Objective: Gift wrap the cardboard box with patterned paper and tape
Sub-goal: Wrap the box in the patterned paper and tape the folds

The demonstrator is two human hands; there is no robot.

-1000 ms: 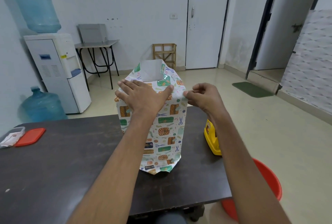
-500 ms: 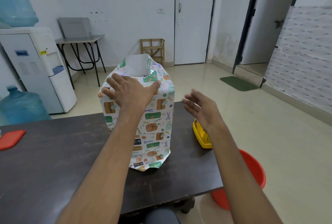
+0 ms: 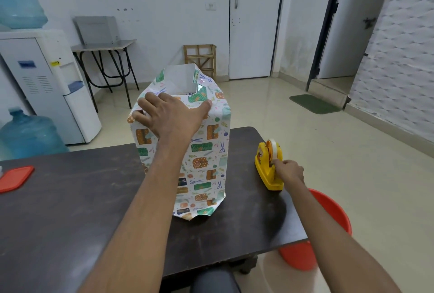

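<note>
Right now my left hand (image 3: 171,116) lies flat on top of the wrapped parcel at the centre of the frame. Its fingers are spread and its thumb is stretched out to the right, pressing the folded patterned paper (image 3: 206,151) down. The cardboard box is fully covered, so I only see its upright shape under the paper. It stands on end on the dark table (image 3: 70,210), and the paper's lower edge flares loose against the tabletop. Behind my hand an unfolded flap rises with its white underside towards me.

At centre right my right hand (image 3: 290,171) is on the yellow tape dispenser (image 3: 265,168), which sits near the table's right edge, well apart from the parcel. The fingers are curled and pinched against the dispenser's front, just below the tape roll (image 3: 272,147). I cannot tell whether a strip of tape is between the fingertips.

A red lid (image 3: 14,177) lies on the table at the left edge of the frame. A red tub (image 3: 328,217) sits on the floor at lower right, partly behind my right forearm. A water dispenser (image 3: 47,81) stands at upper left, with a blue bottle (image 3: 28,132) on the floor beside it.
</note>
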